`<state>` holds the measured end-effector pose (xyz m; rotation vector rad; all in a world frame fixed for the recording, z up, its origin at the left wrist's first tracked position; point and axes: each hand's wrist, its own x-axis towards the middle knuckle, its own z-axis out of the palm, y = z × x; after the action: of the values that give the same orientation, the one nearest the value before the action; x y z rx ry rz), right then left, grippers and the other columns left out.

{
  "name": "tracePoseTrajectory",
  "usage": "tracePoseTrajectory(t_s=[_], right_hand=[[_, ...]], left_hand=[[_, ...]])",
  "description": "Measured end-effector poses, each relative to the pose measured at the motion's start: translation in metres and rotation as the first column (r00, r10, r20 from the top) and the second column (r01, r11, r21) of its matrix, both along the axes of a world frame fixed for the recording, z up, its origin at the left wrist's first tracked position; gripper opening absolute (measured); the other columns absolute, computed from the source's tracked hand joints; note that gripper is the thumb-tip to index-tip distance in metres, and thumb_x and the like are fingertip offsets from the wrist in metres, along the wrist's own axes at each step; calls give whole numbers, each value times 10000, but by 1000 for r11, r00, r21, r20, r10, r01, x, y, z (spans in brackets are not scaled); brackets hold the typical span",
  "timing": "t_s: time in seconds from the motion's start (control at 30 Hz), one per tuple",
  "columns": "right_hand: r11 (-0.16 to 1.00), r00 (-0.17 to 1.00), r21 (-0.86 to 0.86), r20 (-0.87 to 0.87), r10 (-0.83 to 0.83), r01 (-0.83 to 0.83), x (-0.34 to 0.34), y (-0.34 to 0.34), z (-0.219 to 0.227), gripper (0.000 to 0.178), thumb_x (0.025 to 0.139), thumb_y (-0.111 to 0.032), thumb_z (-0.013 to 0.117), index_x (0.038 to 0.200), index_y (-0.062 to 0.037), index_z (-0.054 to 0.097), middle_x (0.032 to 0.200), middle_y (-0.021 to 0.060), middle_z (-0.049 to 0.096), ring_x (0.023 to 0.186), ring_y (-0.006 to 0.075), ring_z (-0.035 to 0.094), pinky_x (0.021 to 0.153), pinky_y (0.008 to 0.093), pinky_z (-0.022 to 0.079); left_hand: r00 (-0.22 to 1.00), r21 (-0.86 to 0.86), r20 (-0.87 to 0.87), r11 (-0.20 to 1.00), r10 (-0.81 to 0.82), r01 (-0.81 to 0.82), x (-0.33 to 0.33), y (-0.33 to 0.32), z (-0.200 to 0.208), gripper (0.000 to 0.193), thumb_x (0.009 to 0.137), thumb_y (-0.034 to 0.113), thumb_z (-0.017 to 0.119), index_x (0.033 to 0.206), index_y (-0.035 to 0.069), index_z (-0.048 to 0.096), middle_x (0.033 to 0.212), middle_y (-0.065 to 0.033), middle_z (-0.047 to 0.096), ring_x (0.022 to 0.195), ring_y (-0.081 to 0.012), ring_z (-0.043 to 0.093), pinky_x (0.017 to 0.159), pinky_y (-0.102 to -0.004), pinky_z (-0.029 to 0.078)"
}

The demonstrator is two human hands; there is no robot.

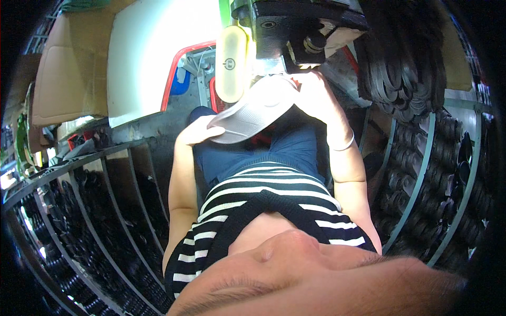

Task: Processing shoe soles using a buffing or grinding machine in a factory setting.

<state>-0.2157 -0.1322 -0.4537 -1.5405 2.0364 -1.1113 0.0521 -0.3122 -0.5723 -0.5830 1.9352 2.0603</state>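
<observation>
A grey shoe sole (250,118) with a textured face stretches slantwise between my two hands over my lap, under the head of a dark machine (300,29). My left hand (199,130) pinches its near left end, thumb lying on top. At the far right end my right hand (314,95) grips the edge, close below the machine's lower metal parts. Bright glare washes out that end of the sole and part of the right fingers. Whether the sole touches the machine I cannot tell.
A pale yellow lamp (232,66) hangs left of the machine. Beyond it stands a white board (139,63), with cardboard (71,73) further left. A thick bundle of black strips or soles (403,73) hangs at right. Metal racks (103,210) with dark pieces flank me on both sides.
</observation>
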Motion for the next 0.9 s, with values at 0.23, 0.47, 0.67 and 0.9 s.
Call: tracePoseTrajectory(t_s=[0.23, 0.47, 0.67, 0.9], right_hand=[[995, 973, -58, 222, -67, 82, 16, 0, -5, 114, 811, -82, 597, 865, 18, 585, 719, 65, 548, 660, 112, 492, 593, 261, 424], [918, 688, 391, 683, -244, -62, 71, 108, -146, 607, 738, -224, 726, 1232, 19, 470, 1178, 150, 552, 1062, 241, 522, 927, 326, 411], [944, 731, 266, 602, -322, 197, 1, 167, -142, 284, 756, -168, 678, 950, 25, 601, 863, 38, 610, 763, 120, 526, 702, 286, 451], [853, 826, -57, 293, -482, 518, -92, 153, -62, 167, 856, -143, 611, 929, -8, 547, 809, -32, 511, 746, 62, 450, 698, 201, 380]], left_hand=[[821, 24, -468, 933, 328, -359, -120, 63, 75, 284, 784, 113, 660, 1026, -22, 596, 937, -73, 610, 854, -136, 565, 745, -268, 462], [678, -54, -432, 734, 594, -677, -140, 91, 69, 218, 812, 133, 628, 948, -27, 570, 899, -60, 582, 812, -113, 539, 728, -251, 446], [745, -514, -578, 560, 334, -650, -126, 86, 58, 208, 849, 154, 557, 978, -7, 529, 817, -72, 541, 777, -120, 508, 709, -259, 423], [720, -388, -609, 667, 333, -636, -114, 83, 66, 367, 858, 174, 539, 1156, -36, 500, 890, -93, 576, 809, -151, 550, 735, -267, 440]])
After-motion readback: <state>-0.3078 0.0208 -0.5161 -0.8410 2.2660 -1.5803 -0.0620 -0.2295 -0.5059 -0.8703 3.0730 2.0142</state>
